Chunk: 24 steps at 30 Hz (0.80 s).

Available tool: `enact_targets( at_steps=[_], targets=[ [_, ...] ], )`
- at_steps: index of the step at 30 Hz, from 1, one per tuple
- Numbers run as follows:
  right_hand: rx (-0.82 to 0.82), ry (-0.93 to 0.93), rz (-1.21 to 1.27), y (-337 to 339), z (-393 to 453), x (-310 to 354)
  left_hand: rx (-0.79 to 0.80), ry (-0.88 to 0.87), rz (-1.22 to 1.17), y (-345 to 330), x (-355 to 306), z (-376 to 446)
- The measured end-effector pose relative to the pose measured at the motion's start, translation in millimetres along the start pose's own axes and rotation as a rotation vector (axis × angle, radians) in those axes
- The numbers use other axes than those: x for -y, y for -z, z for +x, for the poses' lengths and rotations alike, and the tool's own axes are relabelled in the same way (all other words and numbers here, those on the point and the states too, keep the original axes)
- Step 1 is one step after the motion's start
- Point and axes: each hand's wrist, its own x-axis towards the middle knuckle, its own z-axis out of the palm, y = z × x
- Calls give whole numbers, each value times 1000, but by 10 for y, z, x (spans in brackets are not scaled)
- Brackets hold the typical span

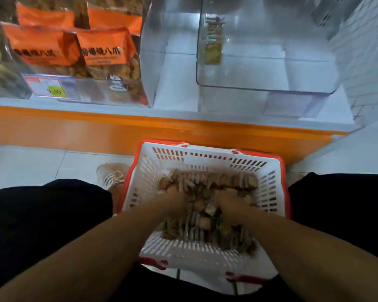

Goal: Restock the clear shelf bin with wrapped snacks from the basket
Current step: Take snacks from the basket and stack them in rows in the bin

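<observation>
Both hands dig into the snacks (207,223) in the basket (268,168): left (175,198), right (231,201); finger grip hidden, cannot tell. Bin (264,68) at 12 o'clock.

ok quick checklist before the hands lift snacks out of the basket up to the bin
1. Left hand in the snacks: ok, buried in the pile.
2. Right hand in the snacks: ok, also in the pile.
3. Grip on a bunch: cannot tell, the fingers are hidden among blurred wrappers.
4. Basket stocked: ok, a heap covers its floor.
5. Bin has room: ok, it looks nearly empty, with only a few packets standing at its back left.
6. Path up to the bin: ok, nothing shows between basket and shelf edge.
</observation>
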Motion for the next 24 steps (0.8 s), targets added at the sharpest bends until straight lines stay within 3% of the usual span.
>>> enact_targets(
  at_steps=[2,5,11,20,24],
  targets=[
    [90,6,-109,-174,92,-83,14,-17,-70,-288,-23,195],
    [29,137,-171,-270,252,56,-75,-64,-268,-629,-99,437],
    [122,154,-223,-481,378,134,-98,166,-265,-1085,-61,752],
    [225,163,-243,-328,565,139,-89,-29,-442,-1121,87,962],
    [344,79,-226,-366,681,6,-78,-39,-337,-1192,68,984]
  ],
)
